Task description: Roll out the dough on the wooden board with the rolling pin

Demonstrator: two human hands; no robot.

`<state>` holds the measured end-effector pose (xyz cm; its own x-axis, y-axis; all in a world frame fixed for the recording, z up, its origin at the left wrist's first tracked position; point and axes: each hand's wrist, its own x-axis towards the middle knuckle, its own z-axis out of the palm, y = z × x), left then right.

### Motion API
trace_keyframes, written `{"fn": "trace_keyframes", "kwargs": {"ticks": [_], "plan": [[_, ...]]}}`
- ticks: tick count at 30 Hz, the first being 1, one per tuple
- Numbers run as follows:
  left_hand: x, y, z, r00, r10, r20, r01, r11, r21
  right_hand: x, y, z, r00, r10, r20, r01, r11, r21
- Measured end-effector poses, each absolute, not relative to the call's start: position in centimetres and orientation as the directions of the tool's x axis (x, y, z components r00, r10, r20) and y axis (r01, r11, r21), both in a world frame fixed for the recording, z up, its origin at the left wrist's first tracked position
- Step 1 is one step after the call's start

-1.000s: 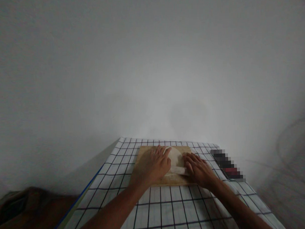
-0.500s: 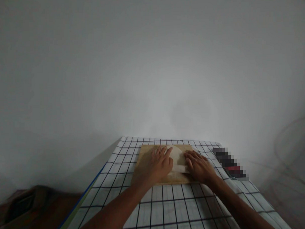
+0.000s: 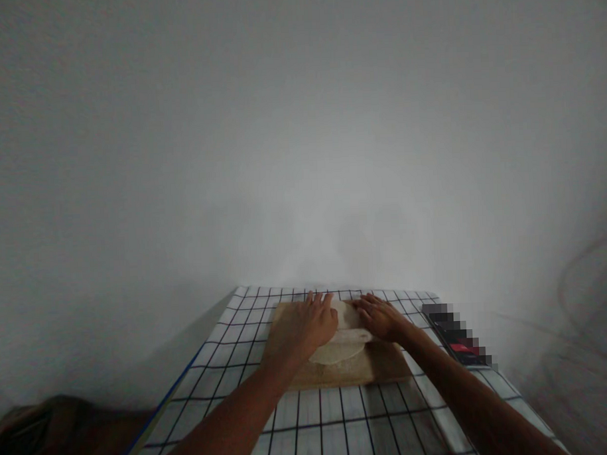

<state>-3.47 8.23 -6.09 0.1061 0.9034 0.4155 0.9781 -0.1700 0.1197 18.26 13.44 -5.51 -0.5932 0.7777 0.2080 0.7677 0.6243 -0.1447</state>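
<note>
A pale rolling pin (image 3: pixel 351 336) lies crosswise over a flat, round sheet of dough (image 3: pixel 336 354) on a wooden board (image 3: pixel 383 369). Dough shows on both the near and the far side of the pin. My left hand (image 3: pixel 318 323) rests palm down over the pin's left end, fingers stretched forward and spread. Over its right end lies my right hand (image 3: pixel 380 318), with the fingers pointing forward and left. Both hands are open and press on the pin from above rather than wrapping round it. The palms hide the pin's ends.
A white cloth with dark grid lines (image 3: pixel 320 419) covers the table. Near its right edge lies a dark object with a red patch (image 3: pixel 460 348), partly blurred out. A plain wall (image 3: pixel 301 154) rises behind the table. Brown items (image 3: pixel 51 429) stand low at the left.
Both hands have pushed forward with the rolling pin, away from me. More dough now shows on the near side of the pin. The view has tilted slightly upward.
</note>
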Motion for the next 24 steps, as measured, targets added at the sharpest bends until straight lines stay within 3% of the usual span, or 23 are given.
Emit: {"fn": "trace_keyframes", "kwargs": {"ticks": [11,18,24], "plan": [[-2.5,4.9,-6.7,0.143,0.874,0.465,0.970,-0.218,0.111,19.2,7.6,-6.7,-0.415,0.885,0.212,0.876,0.451,-0.171],[-2.3,2.6,-7.4,0.166,0.840,0.517,0.960,-0.258,0.111,19.2,3.4,-6.5,-0.384,0.879,0.282,0.886,0.437,-0.157],[-2.3,3.4,-6.9,0.147,0.840,0.522,0.967,-0.233,0.104,18.7,6.5,-5.7,-0.412,0.878,0.243,0.873,0.457,-0.169]]}}
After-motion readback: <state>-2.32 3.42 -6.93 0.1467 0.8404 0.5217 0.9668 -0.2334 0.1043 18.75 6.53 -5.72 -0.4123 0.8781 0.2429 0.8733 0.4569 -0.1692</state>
